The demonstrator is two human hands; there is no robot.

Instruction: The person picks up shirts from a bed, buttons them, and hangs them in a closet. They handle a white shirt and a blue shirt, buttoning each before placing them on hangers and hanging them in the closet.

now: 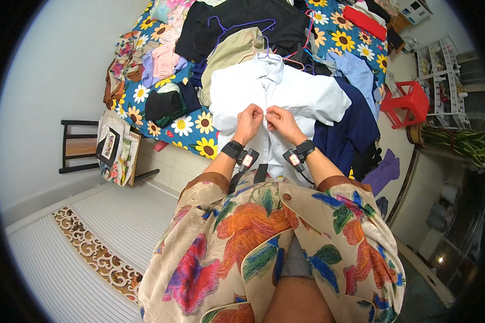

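Observation:
A white short-sleeved button-up shirt (242, 87) lies face up at the bed's near edge, its collar pointing away from me. A purple clothes hanger (267, 45) sits in its neck, the hook showing above the collar. My left hand (250, 120) pinches the shirt's front placket from the left side. From the right, my right hand (281, 121) pinches the placket too, its fingertips nearly meeting the left ones. Any button between them is hidden by my fingers. Below my hands, the shirt front hangs parted over the bed edge.
Under the clothes is a sunflower-print bedspread (206, 148). Beyond the shirt lie khaki trousers (222, 56), black garments (242, 40) and another purple hanger (242, 25). Navy clothing (341, 137) is at the right. A red plastic stool (406, 103) and a cloth-draped chair (79, 149) flank the bed.

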